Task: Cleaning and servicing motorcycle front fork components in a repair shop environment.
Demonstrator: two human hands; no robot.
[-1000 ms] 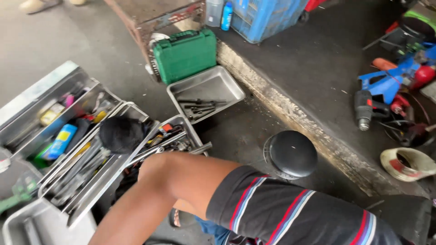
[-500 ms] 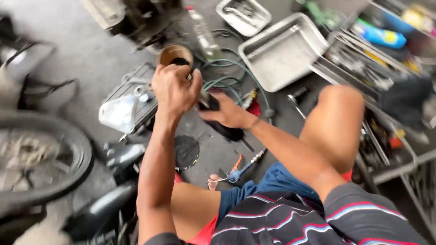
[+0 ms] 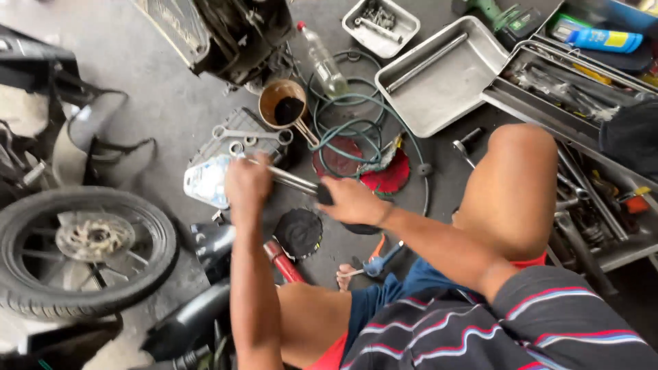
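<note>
Your left hand [image 3: 247, 186] is closed in a fist around the shaft of a long metal rod [image 3: 291, 179], and your right hand [image 3: 351, 202] grips its black handle end, fingers curled tight; the rod lies nearly level just above the floor, between your knees and the clutter ahead. The main risk, as I judge it, is the far tip: it points toward the spanners [image 3: 250, 135] and the plastic bag [image 3: 205, 181], so a hard shove could snag or scatter them. The brown cup [image 3: 282, 101] of dark liquid sits close beyond and could tip if struck. The green hose [image 3: 349, 116] loops near your right wrist and might catch it. Room is tight: the wheel [image 3: 86, 250] hems your left elbow, the tool trays [image 3: 582, 171] your right knee. The freest floor is the grey patch up and to the left.
</note>
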